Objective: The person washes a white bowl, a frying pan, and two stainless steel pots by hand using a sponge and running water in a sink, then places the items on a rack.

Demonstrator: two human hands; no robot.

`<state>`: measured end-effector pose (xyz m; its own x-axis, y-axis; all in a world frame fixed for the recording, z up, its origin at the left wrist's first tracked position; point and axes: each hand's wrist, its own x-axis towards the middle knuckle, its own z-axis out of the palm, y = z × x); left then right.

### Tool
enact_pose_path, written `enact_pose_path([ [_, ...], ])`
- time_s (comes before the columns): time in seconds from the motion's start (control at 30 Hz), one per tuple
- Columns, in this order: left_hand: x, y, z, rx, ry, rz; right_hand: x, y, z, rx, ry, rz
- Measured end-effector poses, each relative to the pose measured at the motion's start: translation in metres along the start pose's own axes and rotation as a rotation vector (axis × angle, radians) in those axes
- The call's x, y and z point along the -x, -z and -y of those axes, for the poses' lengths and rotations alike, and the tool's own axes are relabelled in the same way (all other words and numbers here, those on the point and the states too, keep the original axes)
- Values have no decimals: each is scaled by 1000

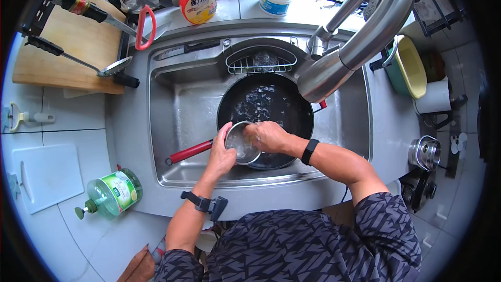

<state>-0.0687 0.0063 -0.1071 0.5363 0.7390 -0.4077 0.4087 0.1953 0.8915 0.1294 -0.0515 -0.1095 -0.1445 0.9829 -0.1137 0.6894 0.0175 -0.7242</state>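
Observation:
My left hand [222,149] grips the rim and side of a round metal bowl [239,149], tilted over the sink. The fingers of my right hand [270,136] reach inside that bowl and are blurred; whether they hold anything is hidden. Beneath both hands a black frying pan [270,102] rests in the stainless steel sink [188,105], wet and with water in it. Its red handle [191,152] points to the lower left. Above the pan's right side hangs the faucet spout [325,80], and no stream from it is visible.
At the sink's back sit a wire basket [260,69] and a knife [188,49]. A green pump bottle [113,194] and a white cutting board [49,176] are on the left. A spray bottle [197,0] stands behind; a yellow-green basin [407,66] is at right.

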Motion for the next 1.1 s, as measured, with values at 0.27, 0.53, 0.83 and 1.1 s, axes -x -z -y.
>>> enact_pose_path([
  [0.27,6,-9,20,241,13,-108,7,-4,22,-47,-267,-18],
  [0.53,32,-2,-54,-682,-437,-46,-6,9,-5,111,-193,157],
  [0.83,35,3,-23,-381,-99,190,-22,5,-50,-788,-598,-358],
  [1.1,26,3,-16,481,184,143,-10,-25,-109,-298,-789,-2],
])
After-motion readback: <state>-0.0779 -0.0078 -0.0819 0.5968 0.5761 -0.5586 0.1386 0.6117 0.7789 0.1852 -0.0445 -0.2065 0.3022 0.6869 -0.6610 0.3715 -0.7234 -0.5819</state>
